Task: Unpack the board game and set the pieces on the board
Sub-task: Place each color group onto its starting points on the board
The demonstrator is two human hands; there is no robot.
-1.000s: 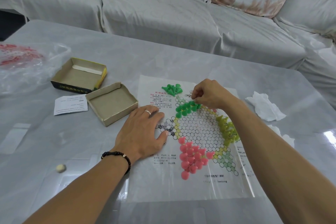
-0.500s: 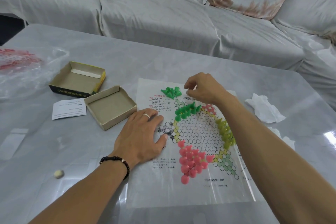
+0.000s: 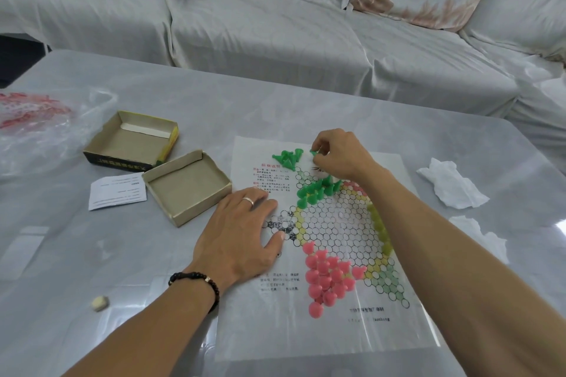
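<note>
A paper game board [image 3: 337,229] printed with a star of circles lies flat on the table. Pink pieces [image 3: 326,277] fill its near corner, yellow-green pieces [image 3: 379,226] line the right side, and green pieces [image 3: 318,190] stand on the far corner. A loose heap of green pieces [image 3: 288,157] lies on the sheet's far edge. My right hand [image 3: 338,154] pinches one green piece [image 3: 314,152] next to that heap. My left hand [image 3: 242,236] rests flat on the board's left side, fingers straight.
Two open cardboard box halves [image 3: 131,141] [image 3: 188,185] and a folded leaflet [image 3: 118,191] sit left of the board. A plastic bag [image 3: 39,125] lies far left, crumpled tissues [image 3: 450,184] to the right, a small die [image 3: 100,303] near left. A sofa stands behind the table.
My right hand has moved from the green pieces standing on the board's far corner back to the loose green heap and now pinches a piece there. My left hand stays put.
</note>
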